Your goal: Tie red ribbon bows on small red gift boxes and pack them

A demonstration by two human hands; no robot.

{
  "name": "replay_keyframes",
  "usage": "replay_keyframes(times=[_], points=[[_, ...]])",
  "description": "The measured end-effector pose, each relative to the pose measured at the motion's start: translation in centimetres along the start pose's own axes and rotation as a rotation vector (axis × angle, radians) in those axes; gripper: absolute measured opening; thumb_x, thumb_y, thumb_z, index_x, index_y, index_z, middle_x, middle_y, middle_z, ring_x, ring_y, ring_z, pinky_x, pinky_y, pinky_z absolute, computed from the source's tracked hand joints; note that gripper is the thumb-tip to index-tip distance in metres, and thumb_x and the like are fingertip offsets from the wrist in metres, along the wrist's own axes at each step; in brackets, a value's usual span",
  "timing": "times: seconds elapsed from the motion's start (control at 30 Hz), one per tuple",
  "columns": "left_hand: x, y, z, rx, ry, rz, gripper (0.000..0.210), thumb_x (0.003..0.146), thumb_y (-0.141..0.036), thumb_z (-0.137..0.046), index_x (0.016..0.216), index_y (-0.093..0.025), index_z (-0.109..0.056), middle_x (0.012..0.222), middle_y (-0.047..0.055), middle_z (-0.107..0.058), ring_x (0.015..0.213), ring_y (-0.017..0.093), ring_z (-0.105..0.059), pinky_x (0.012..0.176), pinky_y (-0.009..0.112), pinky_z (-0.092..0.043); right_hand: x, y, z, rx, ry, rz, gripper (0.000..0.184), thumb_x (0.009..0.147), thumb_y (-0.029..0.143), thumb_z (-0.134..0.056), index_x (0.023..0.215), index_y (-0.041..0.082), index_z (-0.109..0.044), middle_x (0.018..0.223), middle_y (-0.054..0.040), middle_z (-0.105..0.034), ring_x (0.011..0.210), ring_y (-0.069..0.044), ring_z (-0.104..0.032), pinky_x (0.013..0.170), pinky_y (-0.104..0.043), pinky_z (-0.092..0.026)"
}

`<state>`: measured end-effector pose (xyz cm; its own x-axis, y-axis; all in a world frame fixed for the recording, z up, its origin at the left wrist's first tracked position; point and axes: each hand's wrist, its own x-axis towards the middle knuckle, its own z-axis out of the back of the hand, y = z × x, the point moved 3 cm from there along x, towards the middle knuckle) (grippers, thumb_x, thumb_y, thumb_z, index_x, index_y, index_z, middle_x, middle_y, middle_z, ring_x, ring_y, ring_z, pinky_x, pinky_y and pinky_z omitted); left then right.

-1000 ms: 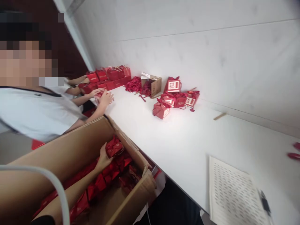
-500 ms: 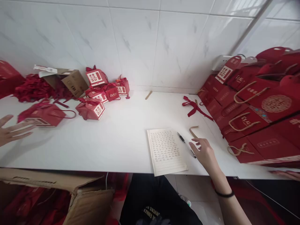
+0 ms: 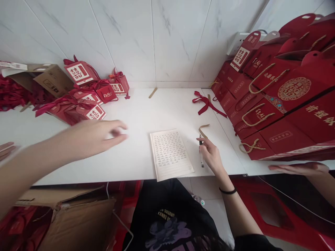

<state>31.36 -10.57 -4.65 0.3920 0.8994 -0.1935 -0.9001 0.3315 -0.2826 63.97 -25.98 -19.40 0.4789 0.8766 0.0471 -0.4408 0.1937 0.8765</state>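
My left hand [image 3: 103, 137], slightly blurred, hangs over the white table with thumb and fingers apart and nothing between them. It is nearest to the red gift boxes [image 3: 95, 113], which have ribbon bows and white labels. My right hand [image 3: 210, 153] pinches a black-and-clear pen [image 3: 202, 160] just right of the notebook. Rows of handwriting fill most of the page of this notebook [image 3: 170, 153], whose lower end hangs slightly over the table's front edge. A thin tan strip [image 3: 202, 130] lies just beyond the pen.
Red gift bags and boxes [image 3: 282, 115] are stacked at the right. A dark red ribbon [image 3: 205, 104] lies before them. Other people's hands show at the left edge [image 3: 6, 150] and right [image 3: 300, 169]. An open cardboard box [image 3: 81, 223] stands below the table.
My right hand has taken hold of the pen, which lay on the table. My left hand now reaches over the table. The separate gift box at left now sits against the group. The view has shifted right.
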Motion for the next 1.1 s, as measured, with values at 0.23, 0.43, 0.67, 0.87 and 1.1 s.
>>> replay_keyframes(times=[0.23,0.43,0.67,0.87,1.1], points=[[11.9,-12.8,-12.4,0.088,0.097,-0.513,0.020,0.084,-0.030,-0.049,0.080,-0.017,-0.063,0.084,0.006,-0.067,0.087,0.021,-0.059,0.074,0.028,-0.042,-3.4,0.3,-2.9,0.693,0.010,-0.037,0.029,0.079,0.037,-0.064,0.092,0.021,-0.044,0.072,-0.0031,-0.067,0.072,-0.019,-0.064,0.071,-0.035,-0.050],[12.7,-12.0,-16.8,-0.414,-0.308,-0.413,0.023,0.088,-0.026,-0.045,0.067,-0.018,-0.051,0.068,0.002,-0.057,0.076,0.017,-0.051,0.071,0.028,-0.041,-4.0,0.9,-4.7,0.485,-0.109,0.083,0.027,0.088,0.040,-0.054,0.081,0.023,-0.034,0.050,0.0060,-0.052,0.043,-0.012,-0.048,0.046,-0.023,-0.039],[12.2,-11.1,-17.2,-0.473,-0.290,-0.484,0.019,0.084,-0.023,-0.050,0.065,-0.018,-0.049,0.065,-0.001,-0.055,0.066,0.013,-0.048,0.067,0.026,-0.040,-3.9,0.5,-4.8,0.218,-0.030,0.039,0.016,0.087,0.033,-0.055,0.081,0.019,-0.049,0.061,0.0025,-0.053,0.051,-0.010,-0.048,0.047,-0.020,-0.038],[12.7,-11.2,-17.8,-0.450,-0.218,-0.459,0.019,0.083,-0.021,-0.049,0.064,-0.017,-0.049,0.064,0.000,-0.054,0.064,0.012,-0.049,0.059,0.025,-0.036,-4.2,0.8,-4.4,0.135,-0.130,0.018,0.032,0.082,0.034,-0.062,0.063,0.018,-0.041,0.053,0.0053,-0.042,0.047,-0.007,-0.037,0.044,-0.019,-0.032],[12.7,-11.3,-18.1,-0.414,-0.153,-0.435,0.019,0.083,-0.027,-0.051,0.067,-0.017,-0.054,0.067,0.001,-0.059,0.068,0.015,-0.051,0.064,0.027,-0.038,-4.2,0.6,-4.4,-0.011,-0.112,-0.024,0.037,0.082,0.027,-0.050,0.057,0.020,-0.024,0.050,0.0061,-0.025,0.046,-0.007,-0.023,0.043,-0.021,-0.023]])
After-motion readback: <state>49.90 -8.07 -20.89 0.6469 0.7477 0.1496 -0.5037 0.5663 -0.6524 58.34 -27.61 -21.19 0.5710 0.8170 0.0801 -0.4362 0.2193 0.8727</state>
